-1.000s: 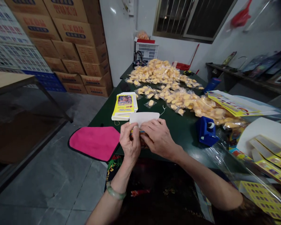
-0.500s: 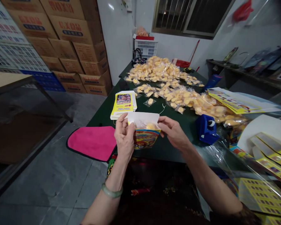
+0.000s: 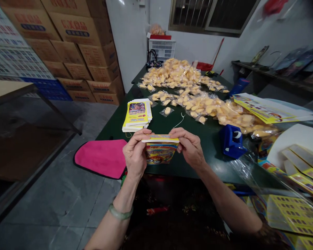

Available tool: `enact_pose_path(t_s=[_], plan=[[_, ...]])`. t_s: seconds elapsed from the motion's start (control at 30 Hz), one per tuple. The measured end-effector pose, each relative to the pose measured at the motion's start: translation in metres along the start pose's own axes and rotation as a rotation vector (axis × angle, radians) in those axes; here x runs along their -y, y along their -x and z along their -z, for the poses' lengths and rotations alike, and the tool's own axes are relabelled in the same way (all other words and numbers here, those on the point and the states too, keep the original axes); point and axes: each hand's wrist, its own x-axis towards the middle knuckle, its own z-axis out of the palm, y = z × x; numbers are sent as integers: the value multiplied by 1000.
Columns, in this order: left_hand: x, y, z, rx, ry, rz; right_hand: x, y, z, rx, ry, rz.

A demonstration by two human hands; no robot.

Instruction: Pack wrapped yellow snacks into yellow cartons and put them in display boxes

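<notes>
A colourful printed carton [image 3: 160, 153] stands upright between my hands at the near edge of the dark green table [image 3: 114, 125], its top flap folded over toward me. My left hand [image 3: 136, 151] grips the flap's left end, and my right hand [image 3: 190, 146] pinches the right end, fingers behind and thumbs in front. The carton's inside is hidden by the flap. Just beyond my left hand lies a stack of yellow-and-white cards [image 3: 137, 114]. One wrapped yellow piece [image 3: 167, 110] rests past the carton, near a thin white string [image 3: 181, 121].
A big heap of wrapped yellow pieces [image 3: 177, 73] spreads across the table. To my right stand a blue tape dispenser [image 3: 232, 142] and yellow printed sheets [image 3: 266, 111]. A pink cloth [image 3: 101, 158] hangs at the left edge. Brown boxes [image 3: 78, 31] are stacked along the wall.
The white flap that stood up has been folded down over the carton's opening. The wrapped piece seen inside is now covered. Both hands have shifted onto the folded edge.
</notes>
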Motion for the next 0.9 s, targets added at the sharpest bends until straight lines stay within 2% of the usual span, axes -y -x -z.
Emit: enact_pose_path(t_s=[0.1,0.3,0.4,0.5,0.7,0.9], plan=[[-3,0,5,78,-85,17,6,1,2,64,5,11],[-16,-10,5,200,-355,-11,23,-2,-5,41,184,0],[-20,-13,4,204,-420,-35,26,1,-8,13,299,-10],[-21,-15,5,195,-467,-64,27,4,-9,-29,400,57],[-13,-14,13,367,-353,-281,17,8,-7,15,342,187],[-1,-11,18,421,-389,-517,3,9,-9,-46,321,308]])
